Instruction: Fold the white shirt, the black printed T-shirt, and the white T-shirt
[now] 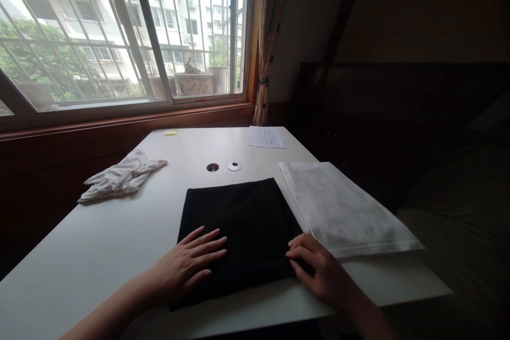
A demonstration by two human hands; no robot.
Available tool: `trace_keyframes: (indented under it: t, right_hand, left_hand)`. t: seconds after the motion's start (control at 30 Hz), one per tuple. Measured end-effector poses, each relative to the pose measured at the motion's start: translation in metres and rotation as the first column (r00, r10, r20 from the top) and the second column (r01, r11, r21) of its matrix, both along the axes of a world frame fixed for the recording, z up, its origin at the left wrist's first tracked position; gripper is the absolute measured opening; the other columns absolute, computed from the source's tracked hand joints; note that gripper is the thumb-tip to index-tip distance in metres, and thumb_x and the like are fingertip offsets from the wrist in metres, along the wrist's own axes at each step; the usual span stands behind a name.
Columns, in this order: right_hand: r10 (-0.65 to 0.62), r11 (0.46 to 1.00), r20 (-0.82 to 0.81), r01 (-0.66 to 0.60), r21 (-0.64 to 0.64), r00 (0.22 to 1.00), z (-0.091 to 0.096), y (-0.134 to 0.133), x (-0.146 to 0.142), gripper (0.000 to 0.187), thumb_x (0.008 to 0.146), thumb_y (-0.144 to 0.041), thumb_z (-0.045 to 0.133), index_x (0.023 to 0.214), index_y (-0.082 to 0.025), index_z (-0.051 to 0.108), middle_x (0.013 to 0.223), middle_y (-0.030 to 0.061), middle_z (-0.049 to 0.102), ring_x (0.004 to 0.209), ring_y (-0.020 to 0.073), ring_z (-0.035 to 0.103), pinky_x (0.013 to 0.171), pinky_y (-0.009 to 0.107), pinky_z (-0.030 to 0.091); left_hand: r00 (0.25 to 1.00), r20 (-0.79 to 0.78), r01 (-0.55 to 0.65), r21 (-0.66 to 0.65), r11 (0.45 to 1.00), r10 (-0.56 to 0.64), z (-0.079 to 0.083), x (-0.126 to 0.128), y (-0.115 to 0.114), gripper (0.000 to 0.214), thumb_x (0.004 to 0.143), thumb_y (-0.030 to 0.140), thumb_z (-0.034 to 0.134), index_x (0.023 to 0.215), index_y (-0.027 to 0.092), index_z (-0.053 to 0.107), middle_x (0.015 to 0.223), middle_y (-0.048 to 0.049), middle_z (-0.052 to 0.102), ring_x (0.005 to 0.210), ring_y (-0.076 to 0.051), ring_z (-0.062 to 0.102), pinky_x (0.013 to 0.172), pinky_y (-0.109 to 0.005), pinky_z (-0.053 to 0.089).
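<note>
A folded black cloth [243,207], roughly square, lies flat on the white table in front of me. My left hand [193,263] rests palm down on its near left part, fingers stretched and slightly apart. At the cloth's right edge, my right hand [314,265] has its fingers curled and the thumb close to them, pinching the edge. Just right of the cloth is a flat, translucent white plastic bag [346,210], with its near left corner close behind my right hand.
Crumpled white fabric, perhaps gloves [123,175], lies at the white table's [79,255] left edge. Toward the back are a yellow slip [171,132], a printed sheet [266,137], a round hole [212,168] and a round cap [234,167]. A barred window [191,37] stands behind.
</note>
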State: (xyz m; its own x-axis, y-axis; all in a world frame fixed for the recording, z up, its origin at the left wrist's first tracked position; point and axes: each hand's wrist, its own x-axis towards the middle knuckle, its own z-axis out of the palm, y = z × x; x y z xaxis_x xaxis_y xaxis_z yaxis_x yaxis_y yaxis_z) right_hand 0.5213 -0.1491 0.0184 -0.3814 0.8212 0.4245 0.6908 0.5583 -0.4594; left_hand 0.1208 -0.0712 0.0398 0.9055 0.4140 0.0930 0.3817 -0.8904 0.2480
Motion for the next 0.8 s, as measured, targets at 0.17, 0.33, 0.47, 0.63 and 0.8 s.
trace_keyframes:
  t: [0.17, 0.33, 0.47, 0.63, 0.8]
  right_hand:
    - [0.004, 0.999, 0.06, -0.002, -0.045, 0.998, -0.002, -0.006, 0.007, 0.03, 0.09, -0.011, 0.059, 0.115, -0.026, 0.064, 0.12, 0.0088, 0.061, 0.115, 0.0241, 0.064, 0.098, 0.04, 0.058]
    - [0.037, 0.994, 0.234, -0.011, -0.108, 0.972, 0.007, -0.012, 0.022, 0.06, 0.084, -0.012, 0.067, 0.14, -0.032, 0.057, 0.14, 0.0067, 0.057, 0.129, 0.0243, 0.059, 0.108, 0.038, 0.054]
    - [-0.01, 1.0, 0.381, 0.004, 0.016, 0.925, 0.008, -0.01, 0.031, 0.07, 0.08, -0.002, 0.056, 0.144, -0.032, 0.056, 0.143, 0.0052, 0.059, 0.129, 0.0246, 0.06, 0.108, 0.042, 0.054]
    - [-0.057, 0.984, 0.481, -0.032, 0.175, 0.875, 0.007, -0.005, 0.018, 0.07, 0.077, 0.004, 0.047, 0.139, -0.027, 0.06, 0.142, 0.0052, 0.061, 0.132, 0.0283, 0.056, 0.107, 0.049, 0.051]
    - [-0.026, 0.969, 0.426, -0.082, 0.233, 0.904, 0.006, -0.003, 0.007, 0.061, 0.079, 0.003, 0.05, 0.132, -0.023, 0.063, 0.127, 0.0058, 0.07, 0.122, 0.0264, 0.062, 0.105, 0.046, 0.05]
  left_hand:
    - [0.999, -0.017, -0.037, -0.069, 0.997, 0.036, 0.007, -0.041, -0.037, 0.071, 0.099, 0.022, 0.056, 0.162, 0.034, 0.027, 0.166, 0.0021, 0.034, 0.156, -0.026, 0.023, 0.127, -0.052, 0.027]
    - [0.988, -0.004, -0.155, -0.059, 0.986, 0.155, 0.008, -0.063, -0.058, 0.08, 0.087, 0.005, 0.051, 0.16, 0.034, 0.033, 0.163, 0.0033, 0.039, 0.152, -0.024, 0.034, 0.122, -0.042, 0.041]
    - [0.982, -0.062, -0.175, 0.047, 0.984, 0.177, 0.006, -0.066, -0.058, 0.084, 0.086, 0.0, 0.047, 0.16, 0.039, 0.033, 0.162, 0.0076, 0.041, 0.15, -0.022, 0.038, 0.121, -0.042, 0.042]
    - [0.981, -0.106, -0.153, 0.08, 0.985, 0.161, 0.018, -0.057, -0.061, 0.087, 0.085, 0.006, 0.057, 0.161, 0.038, 0.028, 0.164, 0.006, 0.037, 0.152, -0.026, 0.035, 0.121, -0.047, 0.041]
    - [0.97, -0.01, -0.237, 0.147, 0.96, 0.241, 0.008, -0.042, -0.069, 0.089, 0.083, 0.011, 0.064, 0.162, 0.033, 0.028, 0.161, -0.0005, 0.045, 0.148, -0.031, 0.042, 0.117, -0.052, 0.045]
